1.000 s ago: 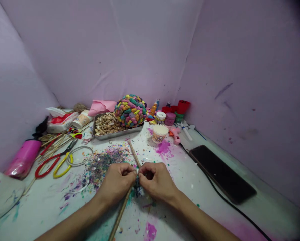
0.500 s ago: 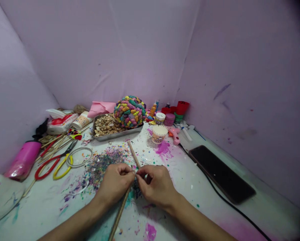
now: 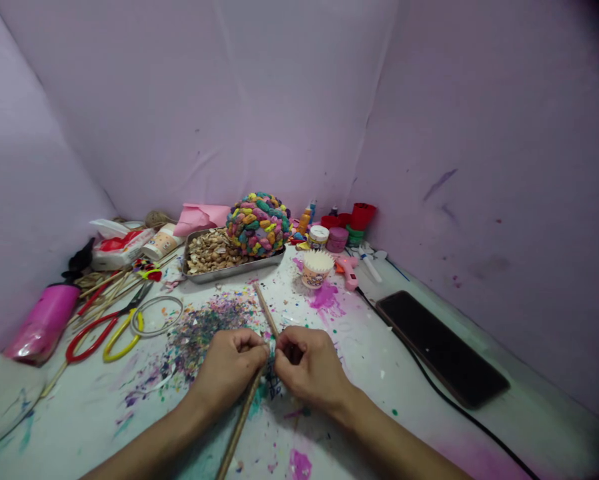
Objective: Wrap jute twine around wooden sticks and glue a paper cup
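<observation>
Your left hand and right hand pinch a stick near the tabletop's front edge. Your right fingers have closed tight again.

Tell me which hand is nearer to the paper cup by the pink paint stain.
Right. The right hand lies directly below the paper cup in the picture, nearer the person; the left hand is beside it, further left. Both pinch at the stick.

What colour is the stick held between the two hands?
Light brown, like bare wood; the stick shows best in the head view.
</observation>
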### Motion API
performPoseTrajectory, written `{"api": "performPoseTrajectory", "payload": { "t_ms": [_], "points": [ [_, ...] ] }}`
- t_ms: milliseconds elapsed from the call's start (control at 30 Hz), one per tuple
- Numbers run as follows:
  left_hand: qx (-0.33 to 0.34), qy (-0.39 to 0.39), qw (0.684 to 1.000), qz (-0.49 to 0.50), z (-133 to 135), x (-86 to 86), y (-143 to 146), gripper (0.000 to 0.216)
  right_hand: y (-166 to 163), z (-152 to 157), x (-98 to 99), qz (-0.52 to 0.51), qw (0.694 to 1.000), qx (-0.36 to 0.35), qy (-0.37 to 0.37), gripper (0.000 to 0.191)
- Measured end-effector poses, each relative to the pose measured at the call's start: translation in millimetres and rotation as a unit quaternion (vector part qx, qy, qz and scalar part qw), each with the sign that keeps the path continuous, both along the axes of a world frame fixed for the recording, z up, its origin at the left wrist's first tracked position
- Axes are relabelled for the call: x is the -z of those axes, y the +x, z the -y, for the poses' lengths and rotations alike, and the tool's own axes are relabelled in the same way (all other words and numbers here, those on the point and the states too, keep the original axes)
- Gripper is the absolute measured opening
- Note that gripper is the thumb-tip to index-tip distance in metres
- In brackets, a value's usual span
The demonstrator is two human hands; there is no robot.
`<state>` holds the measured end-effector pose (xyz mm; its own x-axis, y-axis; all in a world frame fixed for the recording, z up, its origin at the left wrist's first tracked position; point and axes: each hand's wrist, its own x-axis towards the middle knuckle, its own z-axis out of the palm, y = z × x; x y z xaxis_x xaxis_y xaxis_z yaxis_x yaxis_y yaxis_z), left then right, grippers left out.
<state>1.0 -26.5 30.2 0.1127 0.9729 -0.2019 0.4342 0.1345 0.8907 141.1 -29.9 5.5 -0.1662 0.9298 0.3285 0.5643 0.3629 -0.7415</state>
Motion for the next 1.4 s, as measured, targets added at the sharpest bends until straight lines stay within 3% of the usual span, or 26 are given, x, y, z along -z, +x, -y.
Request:
{"api": "performPoseTrajectory", "payload": {
  "t_ms": [133, 533, 967, 1233, 1400],
  "points": [
    [0.011, -0.045, 0.999, 0.029, -2.7, 0.7, -3.3, 0.018, 1.5, -1.8, -1.0, -0.022, 0.999, -0.007, -0.024, 0.012],
    [-0.014, -0.033, 0.999, 0.04, -1.3, -2.9, -2.8, 0.018, 1.2, 4.2, -3.8, -0.003, 0.999, -0.031, 0.03, 0.014],
    [0.009, -0.054, 0.997, 0.062, -1.2, -2.4, -2.2, 0.021, 0.0, 3.3, -1.5, 0.007, 1.0, -0.017, 0.021, 0.015],
    [0.052, -0.114, 0.989, 0.078, 5.0, -6.7, -3.4, 0.023, 1.9, -0.2, -0.6, -0.023, 0.999, -0.031, -0.018, 0.012],
    [0.058, -0.101, 0.991, 0.059, 7.1, -4.4, -5.3, 0.016, 2.6, -2.4, -5.2, -0.077, 0.993, -0.056, -0.072, 0.012]
  ]
}}
